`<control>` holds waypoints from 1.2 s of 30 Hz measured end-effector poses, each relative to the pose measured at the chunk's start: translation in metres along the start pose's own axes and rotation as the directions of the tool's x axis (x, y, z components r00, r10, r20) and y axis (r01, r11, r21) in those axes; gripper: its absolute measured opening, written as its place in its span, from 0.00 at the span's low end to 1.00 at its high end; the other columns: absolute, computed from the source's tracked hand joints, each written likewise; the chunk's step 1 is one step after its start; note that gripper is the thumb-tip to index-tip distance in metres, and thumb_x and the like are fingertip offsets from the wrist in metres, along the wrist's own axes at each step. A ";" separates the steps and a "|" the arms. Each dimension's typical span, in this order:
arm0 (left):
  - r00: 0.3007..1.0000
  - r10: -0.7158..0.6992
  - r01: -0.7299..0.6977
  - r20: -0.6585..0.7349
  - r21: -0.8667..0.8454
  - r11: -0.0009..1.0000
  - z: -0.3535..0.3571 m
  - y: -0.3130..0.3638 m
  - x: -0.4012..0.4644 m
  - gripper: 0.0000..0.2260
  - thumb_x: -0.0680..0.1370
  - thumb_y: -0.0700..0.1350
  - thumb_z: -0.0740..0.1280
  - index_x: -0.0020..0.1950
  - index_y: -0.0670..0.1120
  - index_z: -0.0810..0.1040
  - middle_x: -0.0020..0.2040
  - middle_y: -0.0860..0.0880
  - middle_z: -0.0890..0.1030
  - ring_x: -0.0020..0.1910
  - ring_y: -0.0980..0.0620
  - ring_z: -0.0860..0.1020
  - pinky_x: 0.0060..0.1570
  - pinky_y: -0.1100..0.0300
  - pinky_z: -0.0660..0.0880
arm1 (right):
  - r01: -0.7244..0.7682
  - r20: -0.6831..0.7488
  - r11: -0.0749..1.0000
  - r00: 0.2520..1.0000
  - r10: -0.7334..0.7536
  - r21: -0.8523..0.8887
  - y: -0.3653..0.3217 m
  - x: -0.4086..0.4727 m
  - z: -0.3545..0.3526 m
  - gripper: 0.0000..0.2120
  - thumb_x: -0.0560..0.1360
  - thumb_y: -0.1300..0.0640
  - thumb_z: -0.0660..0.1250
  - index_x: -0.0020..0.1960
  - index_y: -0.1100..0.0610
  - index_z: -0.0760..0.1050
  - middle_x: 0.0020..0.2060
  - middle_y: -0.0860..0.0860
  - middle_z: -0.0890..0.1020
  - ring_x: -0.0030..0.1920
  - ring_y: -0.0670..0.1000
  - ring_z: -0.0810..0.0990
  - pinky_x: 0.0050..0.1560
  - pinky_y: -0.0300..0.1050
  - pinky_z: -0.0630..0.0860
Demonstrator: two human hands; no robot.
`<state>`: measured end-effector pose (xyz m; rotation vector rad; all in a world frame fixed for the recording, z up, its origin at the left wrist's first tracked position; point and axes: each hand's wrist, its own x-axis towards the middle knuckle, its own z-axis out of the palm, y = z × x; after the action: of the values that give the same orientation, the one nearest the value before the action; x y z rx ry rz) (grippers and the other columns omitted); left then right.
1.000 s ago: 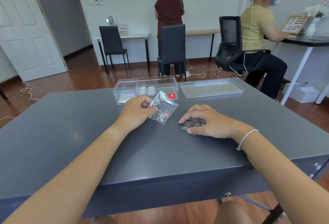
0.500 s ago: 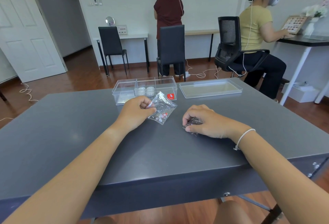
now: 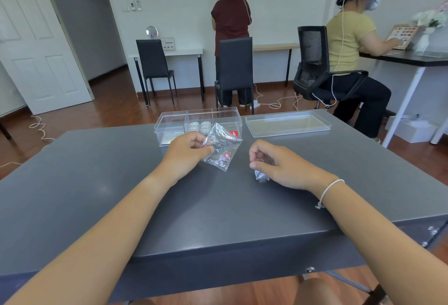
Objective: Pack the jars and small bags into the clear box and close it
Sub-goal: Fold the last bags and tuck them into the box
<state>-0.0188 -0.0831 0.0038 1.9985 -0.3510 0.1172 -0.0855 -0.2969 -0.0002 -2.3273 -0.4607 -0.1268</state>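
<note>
My left hand (image 3: 188,150) pinches a clear small bag (image 3: 221,150) with red and white bits inside, held just above the dark table (image 3: 97,183) in front of the clear box (image 3: 169,123). The box stands open at the far edge, split into three compartments, with two white-lidded jars (image 3: 200,126) in the middle one. My right hand (image 3: 278,165) pinches a second small bag (image 3: 261,176), which hangs mostly hidden under my fingers. The box's clear lid (image 3: 287,124) lies flat to the right of the box.
Beyond the table stand two black chairs (image 3: 234,67), a white desk and a standing person (image 3: 231,18). A seated person (image 3: 351,45) in an office chair works at a desk on the right. Cables lie on the wooden floor.
My right hand has lifted the second bag off the table, its fingers now pinching it from above. The left hand has raised its bag slightly.
</note>
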 end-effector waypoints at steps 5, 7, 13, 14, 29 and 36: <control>0.999 -0.051 0.049 -0.020 -0.073 0.996 -0.007 0.007 0.007 0.04 0.73 0.43 0.68 0.45 0.50 0.76 0.42 0.51 0.78 0.37 0.58 0.73 0.35 0.66 0.68 | -0.023 0.068 1.000 0.997 0.023 0.004 0.001 0.007 -0.003 0.04 0.75 0.54 0.63 0.45 0.48 0.68 0.38 0.49 0.74 0.33 0.40 0.69 0.38 0.33 0.67; 0.999 -0.050 0.049 -0.015 -0.087 0.995 -0.011 0.012 0.011 0.05 0.73 0.42 0.67 0.41 0.53 0.76 0.38 0.52 0.77 0.37 0.56 0.73 0.36 0.64 0.67 | -0.043 0.097 0.999 0.994 0.044 -0.012 0.002 0.012 -0.005 0.05 0.75 0.53 0.64 0.46 0.47 0.67 0.37 0.49 0.73 0.34 0.42 0.70 0.38 0.34 0.67; 0.993 -0.095 0.086 -0.076 -0.115 0.990 -0.017 0.028 0.032 0.05 0.73 0.41 0.63 0.40 0.48 0.76 0.38 0.54 0.77 0.35 0.56 0.73 0.34 0.64 0.67 | -0.052 0.101 0.998 0.993 0.054 -0.023 0.003 0.024 -0.010 0.07 0.75 0.53 0.64 0.41 0.44 0.67 0.35 0.49 0.73 0.33 0.45 0.71 0.33 0.29 0.68; 0.992 -0.091 0.082 -0.086 -0.108 0.991 -0.017 0.032 0.036 0.05 0.73 0.41 0.63 0.39 0.48 0.76 0.39 0.55 0.77 0.34 0.56 0.73 0.33 0.64 0.66 | -0.056 0.096 0.998 0.994 0.056 -0.011 0.003 0.026 -0.010 0.07 0.75 0.53 0.64 0.41 0.45 0.68 0.35 0.50 0.74 0.32 0.45 0.71 0.31 0.28 0.68; 0.967 -0.187 0.191 -0.175 0.008 0.982 -0.007 0.037 0.108 0.15 0.69 0.38 0.61 0.26 0.46 0.59 0.27 0.48 0.59 0.28 0.50 0.57 0.31 0.58 0.55 | -0.146 -0.036 0.984 0.988 0.150 0.104 0.001 0.060 -0.019 0.13 0.76 0.65 0.52 0.49 0.52 0.71 0.35 0.48 0.73 0.33 0.47 0.70 0.32 0.37 0.67; 0.966 -0.179 0.196 -0.189 0.077 0.978 -0.003 0.027 0.124 0.02 0.70 0.38 0.65 0.39 0.41 0.77 0.40 0.43 0.75 0.39 0.46 0.72 0.41 0.56 0.69 | -0.088 -0.217 0.971 0.966 0.137 0.221 -0.002 0.077 -0.035 0.14 0.75 0.67 0.55 0.55 0.54 0.72 0.32 0.51 0.75 0.39 0.47 0.76 0.34 0.24 0.68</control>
<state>0.0913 -0.1152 0.0577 2.0855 -0.0387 0.1979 -0.0130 -0.2972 0.0436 -2.0934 -0.2116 -0.2777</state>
